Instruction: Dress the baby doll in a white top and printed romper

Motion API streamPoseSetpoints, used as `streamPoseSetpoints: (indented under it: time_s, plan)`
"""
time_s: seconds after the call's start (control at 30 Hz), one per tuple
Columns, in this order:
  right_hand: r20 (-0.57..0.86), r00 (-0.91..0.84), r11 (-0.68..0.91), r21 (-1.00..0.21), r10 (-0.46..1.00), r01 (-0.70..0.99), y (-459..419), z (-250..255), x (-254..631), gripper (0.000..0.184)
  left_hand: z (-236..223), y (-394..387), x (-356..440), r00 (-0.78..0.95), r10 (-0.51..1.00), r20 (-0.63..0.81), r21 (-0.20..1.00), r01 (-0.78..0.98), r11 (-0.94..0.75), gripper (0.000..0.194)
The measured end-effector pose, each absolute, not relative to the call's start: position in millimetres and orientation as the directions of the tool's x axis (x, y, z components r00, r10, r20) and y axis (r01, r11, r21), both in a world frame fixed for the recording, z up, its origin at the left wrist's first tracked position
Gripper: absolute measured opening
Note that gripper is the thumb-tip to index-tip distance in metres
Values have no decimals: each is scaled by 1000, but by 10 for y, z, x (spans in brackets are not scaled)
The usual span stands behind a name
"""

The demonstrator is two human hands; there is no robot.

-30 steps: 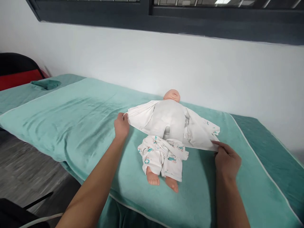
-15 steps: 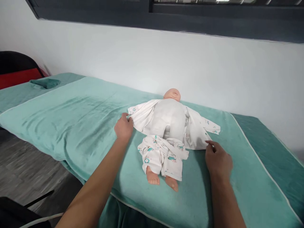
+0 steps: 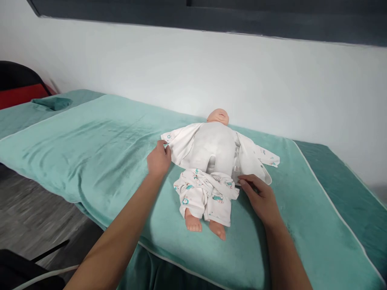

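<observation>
A baby doll (image 3: 218,116) lies on its back with its head toward the wall. Its body is a white padded torso (image 3: 214,141), and the bare feet point toward me. Beneath the torso spreads an open white baby shirt (image 3: 183,143), sleeves out to both sides. Patterned baby pants (image 3: 193,193) are bunched around the lower legs. My left hand (image 3: 159,159) is closed at the shirt's left edge, just below the sleeve. Beside the doll's legs, my right hand (image 3: 259,197) pinches the lower edge of the shirt's right panel with thumb and fingertips.
A light green blanket (image 3: 90,137) covers the bed, with darker green fabric (image 3: 338,181) at the right. Behind runs a white wall (image 3: 136,72). A black and red chair (image 3: 21,86) stands at far left. Near the lower left is a pale cable (image 3: 45,274).
My right hand has moved left from the shirt's outer lower corner to its lower edge near the doll's legs. The left hand stays at the shirt's left edge. The view has tipped slightly down.
</observation>
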State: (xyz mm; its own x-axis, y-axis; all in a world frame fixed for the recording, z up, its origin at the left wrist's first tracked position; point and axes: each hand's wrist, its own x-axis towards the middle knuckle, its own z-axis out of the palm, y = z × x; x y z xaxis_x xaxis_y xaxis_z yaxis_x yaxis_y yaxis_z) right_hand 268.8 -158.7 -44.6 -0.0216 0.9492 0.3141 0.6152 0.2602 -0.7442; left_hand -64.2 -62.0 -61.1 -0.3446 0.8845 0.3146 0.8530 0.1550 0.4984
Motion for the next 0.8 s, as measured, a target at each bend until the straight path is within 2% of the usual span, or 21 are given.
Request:
streamPoseSetpoints:
  time_s: [0.07,0.17,0.27,0.47,0.6,0.8]
  plan:
    - [281,-111,293,-765,953,574,-1591,-426,2658,24,-621,-641,-630,-266,875,405,469,882,50,29]
    - [247,-152,290,-796,957,532,-1600,-394,2620,20,-618,-671,-617,-20,848,530,369,906,-209,28]
    - [217,-140,258,-818,966,514,-1612,-375,2599,20,-602,-678,-615,170,845,507,312,877,-365,31]
    - [244,-153,288,-826,958,485,-1616,-386,2594,21,-606,-639,-595,145,906,397,258,930,-262,41]
    - [264,-188,323,-817,946,478,-1601,-381,2595,16,-613,-643,-567,77,916,394,233,956,-181,39]
    - [254,-213,324,-844,943,428,-1599,-366,2588,17,-616,-651,-570,67,917,394,228,959,-169,40]
